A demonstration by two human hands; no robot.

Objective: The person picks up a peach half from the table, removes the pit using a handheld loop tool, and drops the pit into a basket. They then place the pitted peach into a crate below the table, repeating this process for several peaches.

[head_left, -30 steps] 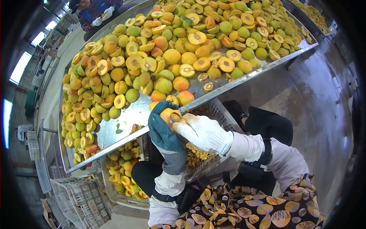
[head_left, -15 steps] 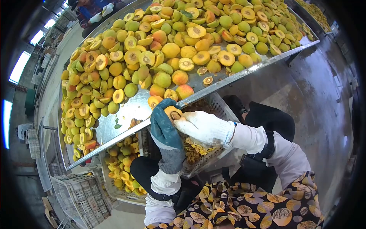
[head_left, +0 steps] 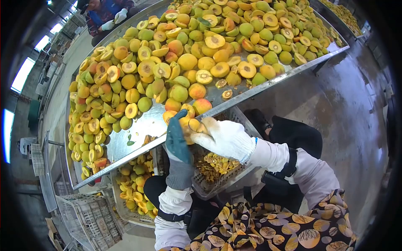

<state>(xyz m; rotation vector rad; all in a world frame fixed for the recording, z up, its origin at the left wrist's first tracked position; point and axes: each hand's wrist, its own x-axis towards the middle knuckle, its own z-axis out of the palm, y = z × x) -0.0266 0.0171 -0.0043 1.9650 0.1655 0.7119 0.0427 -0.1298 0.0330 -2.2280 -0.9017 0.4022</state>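
Left hand (head_left: 178, 138), in a teal glove, is clamped around the left side of a fruit (head_left: 186, 133), seemingly as the steadying support. Right hand (head_left: 224, 137), in a white glove, has its fingers bent against the fruit's other side; cannot tell whether they pinch the fruit itself or a thin tool. Fruit sits between both hands at the near edge of the counter (head_left: 153, 115), over a crate (head_left: 222, 184) holding scraps (head_left: 215, 167); that position probably lets loose bits drop in. Halves (head_left: 215, 40) heap across the counter, within easy reach; its raised rim likely stops them rolling off.
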